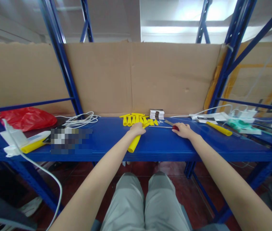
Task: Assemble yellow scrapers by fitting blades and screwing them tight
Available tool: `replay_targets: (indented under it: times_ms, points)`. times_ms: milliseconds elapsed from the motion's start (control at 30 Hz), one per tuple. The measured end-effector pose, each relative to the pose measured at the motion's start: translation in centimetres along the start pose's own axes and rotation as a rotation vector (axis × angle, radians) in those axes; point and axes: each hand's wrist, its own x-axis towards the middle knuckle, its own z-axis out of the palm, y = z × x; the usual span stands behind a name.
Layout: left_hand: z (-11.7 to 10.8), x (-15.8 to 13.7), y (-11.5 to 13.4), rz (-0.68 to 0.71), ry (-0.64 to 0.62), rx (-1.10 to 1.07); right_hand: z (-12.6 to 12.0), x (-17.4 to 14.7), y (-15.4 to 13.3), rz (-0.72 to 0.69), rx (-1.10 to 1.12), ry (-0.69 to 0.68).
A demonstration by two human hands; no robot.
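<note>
My left hand (137,129) is closed round a yellow tube-shaped piece (134,145), whose wide round end points toward me over the front of the blue shelf. A narrower yellow part sticks out beyond my fingers. My right hand (183,131) is closed on the red handle of a screwdriver (160,127), its metal shaft lying level and pointing left toward the yellow piece. Whether the tip touches it, I cannot tell. Just behind my hands lie several similar yellow pieces (133,120) in a row, with small silvery bits (160,122) that look like screws.
A banded stack of white papers (157,114) stands against the cardboard back panel (131,77). Left are a red plastic bag (28,118), coiled white cable (87,119) and a yellow tube (33,146). Another yellow tube (219,128) lies right, near a blue upright (216,93).
</note>
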Motion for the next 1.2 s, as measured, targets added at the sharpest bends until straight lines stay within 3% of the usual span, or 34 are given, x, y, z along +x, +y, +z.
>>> replay_targets:
  times_ms: [200,467,633,800,1033,1200]
  points:
    - [-0.8,-0.2,-0.1,0.024,-0.042,0.026,-0.6,-0.2,-0.7,0.041,0.02,-0.033]
    - [-1.9,-0.9,-1.5,0.198,0.128,0.174,-0.7,-0.3,-0.9,-0.01,0.066,0.05]
    - [-0.7,-1.5,-2.3,0.249,0.191,0.268,-0.2,0.3,-1.7,-0.103,0.191,0.137]
    - [0.4,-1.9,-2.6,0.287,0.231,0.256,0.0,2.8,-3.0,-0.094,0.209,0.044]
    - [0.4,-2.5,-1.9,0.338,0.213,0.318,0.8,6.6,-3.9,0.17,0.172,-0.13]
    - [0.5,-2.8,-1.4,0.373,0.19,0.336,2.8,8.4,-3.6,0.131,0.23,-0.147]
